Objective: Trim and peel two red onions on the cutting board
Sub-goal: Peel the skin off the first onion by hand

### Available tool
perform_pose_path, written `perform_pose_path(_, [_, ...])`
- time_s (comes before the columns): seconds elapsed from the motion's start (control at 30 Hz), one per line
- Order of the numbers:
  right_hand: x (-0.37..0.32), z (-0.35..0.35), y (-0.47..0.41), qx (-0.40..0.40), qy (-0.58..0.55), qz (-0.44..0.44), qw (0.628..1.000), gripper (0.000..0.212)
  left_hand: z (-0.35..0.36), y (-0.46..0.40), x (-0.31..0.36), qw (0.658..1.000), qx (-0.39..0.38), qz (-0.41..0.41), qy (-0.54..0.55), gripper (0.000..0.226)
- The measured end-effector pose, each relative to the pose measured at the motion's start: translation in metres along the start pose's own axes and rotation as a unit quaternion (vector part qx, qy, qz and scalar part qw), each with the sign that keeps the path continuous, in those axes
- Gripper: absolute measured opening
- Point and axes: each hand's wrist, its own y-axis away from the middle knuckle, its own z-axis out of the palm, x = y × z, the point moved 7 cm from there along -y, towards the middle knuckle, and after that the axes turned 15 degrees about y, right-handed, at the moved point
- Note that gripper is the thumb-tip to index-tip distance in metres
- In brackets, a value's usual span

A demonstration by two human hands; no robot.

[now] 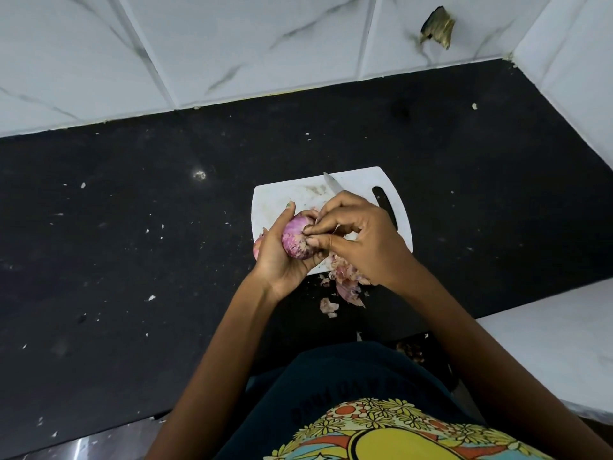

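Only the head view here, looking down at a black speckled surface (132,227) with white marbled tiles along its far edge and right side. No bowls or bins, so the nearest thing to a container is the white cutting board (282,197), sitting roughly mid-surface, a bit toward the near edge.

The left hand (280,257) cups a red onion (295,239) just above the board's near-left part, fingers curled round it with the thumb up along the left side. The right hand (358,240) is pressed up against the onion's right side, fingertips pinching at its skin, so it's gripping peel as far as I can tell. The second onion (257,247) barely peeks out behind the left hand at the board's left edge; can't see much of it.

A knife (332,185) lies on the far part of the board, tip pointing to the far edge, handle hidden under the right hand. A heap of onion peels (346,283) spills off the board's near edge onto the surface, right under the right wrist.

Little white crumbs are scattered everywhere. Loads of open surface to the left of the board, less to the right.
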Motion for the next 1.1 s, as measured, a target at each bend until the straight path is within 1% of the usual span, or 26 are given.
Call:
perform_pose_path(0.07, [0.000, 0.000, 0.001, 0.000, 0.011, 0.003, 1.000, 0.014, -0.003, -0.002, 0.001, 1.000, 0.007, 0.004, -0.005, 0.048])
perform_pose_path(0.2, [-0.001, 0.003, 0.003, -0.016, 0.048, 0.005, 0.999, 0.029, -0.003, -0.003, 0.002, 1.000, 0.011, 0.013, -0.019, 0.044])
perform_pose_path(0.27, [-0.003, 0.003, 0.003, -0.010, 0.073, 0.000, 0.997, 0.031, -0.005, -0.005, 0.004, 0.998, 0.028, 0.026, -0.047, 0.042])
perform_pose_path(0.37, [-0.001, 0.002, 0.001, -0.008, 0.048, 0.010, 0.999, 0.027, -0.007, -0.007, 0.005, 0.996, 0.042, 0.032, -0.077, 0.042])
perform_pose_path(0.47, [0.004, 0.001, -0.001, -0.025, 0.022, 0.024, 0.999, 0.022, -0.009, -0.007, 0.005, 0.996, 0.046, 0.022, -0.074, 0.042])
perform_pose_path(0.63, [0.013, -0.001, -0.001, -0.022, -0.008, 0.044, 0.999, 0.009, -0.011, -0.006, 0.003, 0.994, 0.065, 0.012, -0.085, 0.044])
perform_pose_path(0.67, [0.013, -0.001, -0.001, -0.027, -0.010, 0.048, 0.998, 0.011, -0.011, -0.006, 0.003, 0.994, 0.073, 0.012, -0.084, 0.045])
perform_pose_path(0.73, [0.012, 0.001, 0.000, -0.041, 0.000, 0.055, 0.998, 0.024, -0.013, -0.006, 0.004, 0.993, 0.094, 0.015, -0.065, 0.047])
perform_pose_path(0.8, [0.009, 0.004, -0.001, -0.046, 0.067, 0.047, 0.996, 0.038, -0.014, -0.006, 0.004, 0.992, 0.120, 0.028, -0.034, 0.054])
perform_pose_path(0.83, [0.006, 0.005, -0.001, -0.039, 0.107, 0.039, 0.993, 0.040, -0.016, -0.006, 0.004, 0.990, 0.135, 0.037, -0.032, 0.058])
perform_pose_path(0.87, [0.004, 0.006, -0.002, -0.028, 0.136, 0.033, 0.990, 0.039, -0.016, -0.005, 0.004, 0.987, 0.147, 0.042, -0.043, 0.059])
perform_pose_path(0.93, [0.002, 0.004, -0.003, -0.017, 0.148, 0.031, 0.988, 0.033, -0.017, -0.006, 0.003, 0.984, 0.157, 0.042, -0.072, 0.055])
perform_pose_path(1.03, [0.010, 0.003, -0.004, -0.033, 0.083, 0.054, 0.995, 0.020, -0.020, -0.006, 0.005, 0.982, 0.162, 0.044, -0.091, 0.062])
perform_pose_path(1.1, [0.015, 0.001, -0.004, -0.032, 0.044, 0.057, 0.997, 0.010, -0.019, -0.005, 0.005, 0.981, 0.159, 0.040, -0.105, 0.060])
